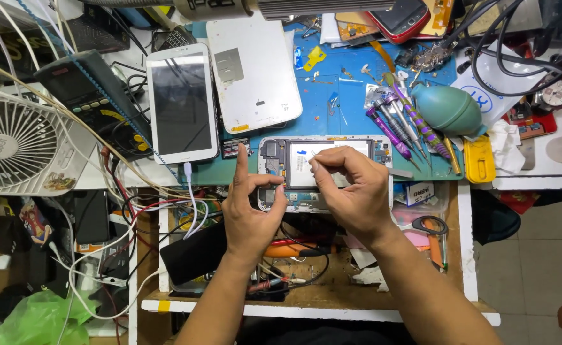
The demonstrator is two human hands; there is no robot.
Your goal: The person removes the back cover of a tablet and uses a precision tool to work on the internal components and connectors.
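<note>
Opened phone [297, 167] was steadied by left hand [250, 214]; tweezers [309, 155] were pinched by right hand [351, 185] over it; back cover [253, 70] already removed, internals still in.

Two bare hands, the left hand [250, 214] and the right hand [351, 188], are showing over the bench. One opened white-framed tablet chassis with exposed circuit boards [274, 167] is lying beneath them. One intact white tablet with a dark screen [182, 102] and one detached white back cover [252, 73] are lying beyond it. One teal rubber dust-blower bulb [447, 108], one white desk fan [15, 144], one yellow plastic case [479, 160] and one pair of orange-handled scissors [424, 225] are showing. Roughly four purple-handled screwdrivers [399, 121] are lying grouped.
</note>
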